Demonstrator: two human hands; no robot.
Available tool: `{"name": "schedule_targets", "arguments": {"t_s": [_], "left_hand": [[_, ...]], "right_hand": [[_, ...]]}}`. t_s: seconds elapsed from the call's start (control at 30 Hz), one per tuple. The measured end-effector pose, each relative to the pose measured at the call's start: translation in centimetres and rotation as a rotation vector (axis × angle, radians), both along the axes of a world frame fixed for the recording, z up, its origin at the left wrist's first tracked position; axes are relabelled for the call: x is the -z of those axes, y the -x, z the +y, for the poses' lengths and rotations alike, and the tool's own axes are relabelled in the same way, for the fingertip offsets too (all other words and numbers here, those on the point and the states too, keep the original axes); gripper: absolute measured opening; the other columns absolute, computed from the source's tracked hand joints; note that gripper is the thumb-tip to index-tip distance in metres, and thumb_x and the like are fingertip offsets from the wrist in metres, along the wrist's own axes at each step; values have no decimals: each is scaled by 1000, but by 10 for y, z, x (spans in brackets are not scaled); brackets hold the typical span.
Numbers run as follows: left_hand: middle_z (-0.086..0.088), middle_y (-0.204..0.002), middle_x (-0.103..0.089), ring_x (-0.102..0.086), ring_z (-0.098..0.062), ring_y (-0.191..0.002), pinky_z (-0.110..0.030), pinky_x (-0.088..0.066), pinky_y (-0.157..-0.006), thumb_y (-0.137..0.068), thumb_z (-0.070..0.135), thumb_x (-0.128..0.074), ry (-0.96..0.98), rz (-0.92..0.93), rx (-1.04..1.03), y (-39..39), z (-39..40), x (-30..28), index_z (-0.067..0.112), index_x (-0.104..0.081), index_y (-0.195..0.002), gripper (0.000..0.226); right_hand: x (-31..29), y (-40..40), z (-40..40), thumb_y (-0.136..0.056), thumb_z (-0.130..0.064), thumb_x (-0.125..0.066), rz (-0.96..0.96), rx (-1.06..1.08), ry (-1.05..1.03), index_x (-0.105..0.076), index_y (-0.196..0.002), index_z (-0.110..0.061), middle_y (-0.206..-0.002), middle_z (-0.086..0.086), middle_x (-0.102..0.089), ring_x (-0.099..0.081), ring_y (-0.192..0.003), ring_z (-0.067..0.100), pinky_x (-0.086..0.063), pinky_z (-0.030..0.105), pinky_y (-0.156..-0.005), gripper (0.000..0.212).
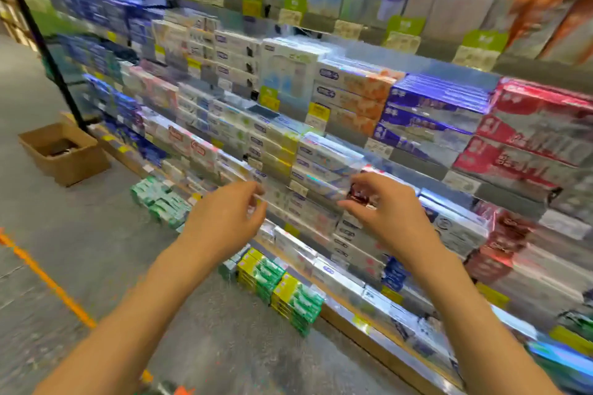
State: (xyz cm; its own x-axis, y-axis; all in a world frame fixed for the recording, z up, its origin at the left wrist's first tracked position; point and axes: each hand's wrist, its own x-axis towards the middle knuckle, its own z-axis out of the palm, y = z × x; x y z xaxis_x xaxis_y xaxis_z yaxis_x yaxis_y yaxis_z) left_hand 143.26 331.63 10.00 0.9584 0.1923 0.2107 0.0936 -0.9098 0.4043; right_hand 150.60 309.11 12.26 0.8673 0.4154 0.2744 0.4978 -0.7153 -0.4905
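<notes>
1. The toothpaste boxes (321, 170), a pale blue-and-white stack lying lengthwise, sat on a middle tier of the store rack. They were directly ahead of both hands.
2. The right hand (385, 212) was at the stack's right end, fingers curled and thumb pointing left along the lowest box. Something small and reddish showed at its fingertips. Motion blur made it impossible to tell whether the hand pinched it or merely touched the cartons.
3. The left hand (224, 218) hovered just short of the row to the left. Its fingers were loosely bent with a gap between thumb and forefinger, and it held nothing.
4. The step in hand looked like facing up or pulling stock from this tier. The next move probably called for both hands to close on the ends of one box and draw it straight out, so the neighbours stayed stacked.
5. The purple boxes (426, 115) and red boxes (529, 138) crowded the tier above, to the right. The shelf lip (417, 159) beneath them jutted forward, so lifting room was tight.
6. Toward the person there was more space. Green cartons (160, 202) and yellow-green cartons (288, 292) stood on the floor against the rack's base.
7. A cardboard box (64, 151) sat well apart to the left, beyond an orange floor line (48, 282).
</notes>
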Motion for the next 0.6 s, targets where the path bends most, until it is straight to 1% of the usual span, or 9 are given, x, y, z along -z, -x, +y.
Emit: {"name": "schedule_targets", "arguments": {"t_s": [0.03,0.1,0.2,0.3,0.37,0.53,0.6], "left_hand": [[6,-111,-63,-58,-16,-96,-31,-46,-76,-96,37,-46,-2,20,27,-22,-17,6,23,-53,-125,32],[6,-114,-62,-58,-16,-98,-30,-47,-77,-97,37,-45,-7,76,64,-63,-50,20,23,-50,-128,35],[4,-119,-60,-58,-17,-104,-31,-47,-79,-98,37,-43,-37,167,111,-113,-89,48,22,-49,-131,37],[6,-123,-58,-57,-18,-103,-29,-37,-69,-99,37,-39,-83,243,139,-143,-111,70,23,-47,-131,36],[6,-126,-57,-58,-19,-103,-28,-36,-68,-100,38,-39,-94,293,146,-159,-114,85,22,-45,-133,37],[-1,-121,-60,-58,-25,-103,-36,-48,-76,-97,33,-45,-36,413,171,-194,-94,140,20,-49,-130,36],[-1,-122,-60,-56,-25,-109,-36,-47,-80,-96,31,-46,-31,478,167,-207,-85,165,21,-49,-129,35]], "right_hand": [[7,-15,-20,-81,-33,-72,25,21,20,-61,-119,-15,-110,0,-66,-60,-101,18,-41,26,-83,43],[21,-45,-53,-83,-34,-69,84,51,66,-59,-123,-15,-119,2,-63,-57,-110,18,-41,27,-90,45],[43,-83,-86,-87,-38,-64,159,42,150,-52,-131,-17,-127,1,-58,-53,-117,17,-41,29,-97,50],[59,-111,-94,-89,-37,-62,232,36,167,-50,-133,-17,-129,1,-57,-53,-117,17,-41,29,-97,50],[74,-126,-93,-89,-36,-61,251,31,158,-51,-132,-16,-127,2,-58,-53,-116,18,-41,30,-97,49],[119,-150,-77,-89,-37,-61,390,50,161,-51,-133,-15,-129,3,-57,-55,-115,20,-44,35,-98,50],[141,-159,-68,-89,-38,-62,439,68,181,-52,-131,-15,-127,3,-58,-56,-112,21,-44,36,-96,49]]}}
